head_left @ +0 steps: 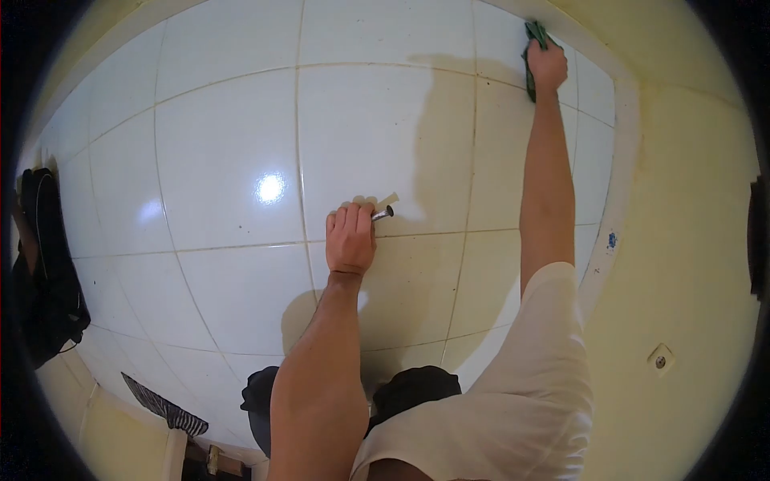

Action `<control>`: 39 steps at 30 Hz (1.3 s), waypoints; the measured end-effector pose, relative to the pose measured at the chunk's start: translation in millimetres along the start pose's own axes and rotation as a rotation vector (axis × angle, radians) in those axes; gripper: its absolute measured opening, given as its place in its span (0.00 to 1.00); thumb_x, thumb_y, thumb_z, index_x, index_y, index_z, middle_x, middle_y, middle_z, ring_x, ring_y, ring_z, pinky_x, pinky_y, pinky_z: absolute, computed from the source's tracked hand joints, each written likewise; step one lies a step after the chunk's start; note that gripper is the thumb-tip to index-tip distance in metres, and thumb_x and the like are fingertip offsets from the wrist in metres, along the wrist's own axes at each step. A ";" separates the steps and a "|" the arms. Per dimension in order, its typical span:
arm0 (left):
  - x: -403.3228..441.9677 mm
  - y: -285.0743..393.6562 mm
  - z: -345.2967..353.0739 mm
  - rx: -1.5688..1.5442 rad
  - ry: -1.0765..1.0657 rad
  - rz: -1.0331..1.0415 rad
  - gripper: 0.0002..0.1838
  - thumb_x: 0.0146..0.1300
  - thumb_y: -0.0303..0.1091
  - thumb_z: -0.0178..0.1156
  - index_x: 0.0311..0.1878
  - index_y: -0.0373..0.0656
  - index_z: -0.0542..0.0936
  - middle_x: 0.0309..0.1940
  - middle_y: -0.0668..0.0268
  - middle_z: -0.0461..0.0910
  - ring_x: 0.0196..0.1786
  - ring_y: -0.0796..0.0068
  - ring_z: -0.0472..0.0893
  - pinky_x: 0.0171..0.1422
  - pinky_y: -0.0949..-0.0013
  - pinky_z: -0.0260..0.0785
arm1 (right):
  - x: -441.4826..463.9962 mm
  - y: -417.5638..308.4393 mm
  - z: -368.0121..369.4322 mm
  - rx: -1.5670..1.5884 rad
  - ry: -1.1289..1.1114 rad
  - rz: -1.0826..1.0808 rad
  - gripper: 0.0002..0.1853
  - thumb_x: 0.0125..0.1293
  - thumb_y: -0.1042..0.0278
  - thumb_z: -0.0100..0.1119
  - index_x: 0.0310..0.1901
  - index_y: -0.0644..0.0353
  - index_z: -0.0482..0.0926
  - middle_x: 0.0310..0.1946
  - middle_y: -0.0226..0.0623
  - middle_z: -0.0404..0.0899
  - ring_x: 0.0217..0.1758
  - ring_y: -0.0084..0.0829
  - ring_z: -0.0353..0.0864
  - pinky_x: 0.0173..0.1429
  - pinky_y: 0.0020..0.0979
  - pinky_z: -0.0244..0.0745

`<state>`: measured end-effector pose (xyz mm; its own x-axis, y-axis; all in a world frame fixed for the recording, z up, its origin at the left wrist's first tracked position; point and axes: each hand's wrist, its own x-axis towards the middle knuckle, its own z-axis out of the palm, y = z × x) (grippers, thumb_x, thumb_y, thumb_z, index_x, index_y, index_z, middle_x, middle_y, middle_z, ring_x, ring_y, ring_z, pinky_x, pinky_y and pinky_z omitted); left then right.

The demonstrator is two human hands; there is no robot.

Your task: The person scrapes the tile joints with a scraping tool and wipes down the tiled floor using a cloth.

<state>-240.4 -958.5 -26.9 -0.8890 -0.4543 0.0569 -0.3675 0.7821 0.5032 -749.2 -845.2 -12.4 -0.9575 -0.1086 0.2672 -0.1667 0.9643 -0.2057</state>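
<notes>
My left hand (350, 238) rests low over the white tiled floor (224, 176), its fingers curled around a short metal rod (382, 213) with a dark round end. Most of the rod is hidden in my palm, so its kind cannot be made out. A small tan patch shows on the tile just beyond the rod's end. At the far right, my right hand (549, 66) grips a dark green cloth (530, 68) against the tiles near the wall, arm stretched out. Part of the cloth is bunched above the knuckles.
A yellowish wall (682, 216) with a pale skirting edge bounds the floor on the right. A black bag (52, 256) stands at the left edge. A striped dark mat (166, 405) lies at lower left. Small dark specks dot the tiles.
</notes>
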 end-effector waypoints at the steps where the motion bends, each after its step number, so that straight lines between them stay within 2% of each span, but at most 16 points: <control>1: 0.7 -0.7 -0.3 -0.022 0.000 -0.005 0.12 0.63 0.29 0.59 0.50 0.44 0.77 0.43 0.62 0.76 0.51 0.60 0.76 0.56 0.57 0.65 | -7.0 -13.9 -1.0 0.029 -0.074 -0.049 0.24 0.60 0.44 0.60 0.55 0.41 0.86 0.43 0.46 0.88 0.48 0.50 0.86 0.54 0.48 0.80; 3: -0.2 1.1 -1.1 -0.082 -0.008 -0.005 0.13 0.62 0.27 0.58 0.51 0.41 0.77 0.44 0.58 0.76 0.50 0.55 0.75 0.57 0.54 0.64 | -41.7 -43.6 -4.3 0.031 -0.197 -0.176 0.23 0.61 0.45 0.60 0.55 0.40 0.86 0.43 0.45 0.88 0.49 0.49 0.86 0.56 0.47 0.80; 6: -0.9 1.5 -0.7 -0.017 -0.023 -0.022 0.12 0.63 0.30 0.60 0.50 0.45 0.78 0.43 0.64 0.77 0.51 0.63 0.76 0.57 0.58 0.66 | -122.1 -59.0 -45.0 0.083 -0.425 -0.518 0.20 0.64 0.52 0.60 0.57 0.40 0.85 0.43 0.47 0.87 0.49 0.45 0.86 0.56 0.41 0.79; 7: 2.8 0.9 0.1 -0.044 -0.008 -0.010 0.13 0.62 0.28 0.60 0.51 0.44 0.77 0.44 0.62 0.76 0.51 0.60 0.75 0.57 0.56 0.65 | -136.1 -44.3 -38.6 0.419 -0.458 -0.482 0.21 0.64 0.55 0.60 0.59 0.45 0.84 0.42 0.46 0.87 0.46 0.41 0.86 0.55 0.38 0.78; 8: 3.3 0.3 0.5 -0.070 0.002 -0.005 0.14 0.62 0.27 0.59 0.51 0.43 0.77 0.44 0.60 0.76 0.51 0.58 0.75 0.57 0.55 0.65 | -149.4 -26.6 -33.2 0.755 -0.496 -0.436 0.22 0.65 0.59 0.60 0.60 0.51 0.83 0.40 0.44 0.88 0.43 0.37 0.85 0.54 0.35 0.77; 11: -1.4 1.1 -2.4 -0.104 -0.013 -0.004 0.15 0.61 0.25 0.59 0.51 0.42 0.76 0.44 0.58 0.76 0.51 0.55 0.75 0.58 0.53 0.64 | -175.3 15.6 -95.2 1.082 -0.468 0.320 0.21 0.66 0.63 0.58 0.54 0.72 0.82 0.42 0.36 0.84 0.43 0.30 0.79 0.53 0.32 0.75; 14: -1.1 1.3 -0.6 -0.099 -0.015 -0.012 0.14 0.61 0.26 0.59 0.51 0.42 0.76 0.44 0.58 0.76 0.52 0.56 0.75 0.59 0.53 0.64 | -199.8 114.2 -122.8 1.194 -0.188 0.530 0.22 0.69 0.59 0.57 0.53 0.72 0.81 0.48 0.42 0.83 0.47 0.34 0.82 0.54 0.35 0.77; 16: -0.9 0.4 -0.6 -0.093 -0.029 -0.022 0.14 0.61 0.26 0.59 0.51 0.42 0.76 0.45 0.58 0.76 0.52 0.56 0.75 0.59 0.53 0.64 | -219.1 130.0 -152.0 1.031 -0.007 0.569 0.25 0.71 0.58 0.55 0.56 0.74 0.79 0.50 0.45 0.83 0.50 0.34 0.83 0.54 0.35 0.79; 18: -0.1 1.1 -1.3 -0.094 -0.059 -0.034 0.14 0.62 0.27 0.59 0.51 0.42 0.77 0.45 0.58 0.76 0.52 0.56 0.75 0.59 0.53 0.64 | -221.7 183.1 -126.8 0.737 0.057 0.491 0.27 0.71 0.54 0.56 0.62 0.70 0.77 0.52 0.46 0.84 0.51 0.40 0.85 0.57 0.39 0.78; 20: -0.7 2.2 -0.8 -0.092 -0.067 -0.040 0.14 0.62 0.27 0.59 0.51 0.42 0.77 0.45 0.58 0.75 0.52 0.56 0.75 0.59 0.53 0.64 | -215.7 178.8 -96.9 0.083 0.067 0.260 0.29 0.71 0.52 0.57 0.67 0.62 0.75 0.56 0.48 0.83 0.55 0.50 0.84 0.60 0.43 0.76; 21: -0.2 1.5 -0.8 -0.086 -0.069 -0.044 0.14 0.62 0.27 0.59 0.51 0.42 0.77 0.45 0.58 0.75 0.52 0.56 0.75 0.59 0.53 0.64 | -204.3 170.3 -84.8 -0.115 0.088 0.303 0.30 0.69 0.52 0.58 0.69 0.57 0.73 0.59 0.50 0.81 0.59 0.55 0.80 0.63 0.46 0.74; 24: 1.3 2.9 -3.5 0.005 -0.035 -0.019 0.11 0.64 0.31 0.59 0.50 0.45 0.78 0.43 0.65 0.76 0.51 0.64 0.76 0.58 0.59 0.66 | -136.0 148.6 -60.9 -0.130 0.065 0.263 0.30 0.67 0.52 0.57 0.69 0.56 0.73 0.58 0.51 0.81 0.58 0.54 0.81 0.61 0.47 0.75; 27: 0.5 2.6 -1.8 -0.063 -0.064 -0.035 0.14 0.62 0.27 0.59 0.52 0.42 0.77 0.45 0.58 0.75 0.52 0.56 0.74 0.59 0.53 0.64 | -37.0 141.7 -23.4 -0.105 0.030 0.236 0.26 0.64 0.49 0.55 0.60 0.53 0.80 0.53 0.49 0.83 0.57 0.54 0.82 0.59 0.50 0.77; 31: 0.5 0.2 -1.5 -0.072 -0.061 -0.032 0.14 0.61 0.26 0.59 0.51 0.42 0.77 0.44 0.58 0.75 0.52 0.55 0.74 0.59 0.53 0.64 | 30.2 74.0 -2.5 -0.043 -0.015 0.261 0.25 0.61 0.46 0.54 0.56 0.46 0.84 0.52 0.45 0.85 0.56 0.53 0.83 0.59 0.51 0.77; 36: 2.2 2.7 -3.4 -0.008 -0.077 -0.047 0.12 0.62 0.29 0.60 0.50 0.45 0.78 0.42 0.64 0.76 0.51 0.62 0.76 0.57 0.58 0.65 | -29.8 -32.5 0.7 0.100 -0.169 -0.168 0.27 0.61 0.41 0.59 0.56 0.47 0.84 0.49 0.46 0.86 0.55 0.51 0.83 0.60 0.48 0.77; 39: 0.6 0.7 -1.4 -0.005 -0.077 -0.039 0.13 0.61 0.28 0.61 0.50 0.45 0.78 0.43 0.63 0.76 0.51 0.62 0.76 0.58 0.57 0.65 | -97.9 -50.7 -18.1 0.189 -0.448 -0.411 0.28 0.58 0.43 0.64 0.61 0.36 0.82 0.48 0.37 0.87 0.59 0.43 0.82 0.66 0.44 0.75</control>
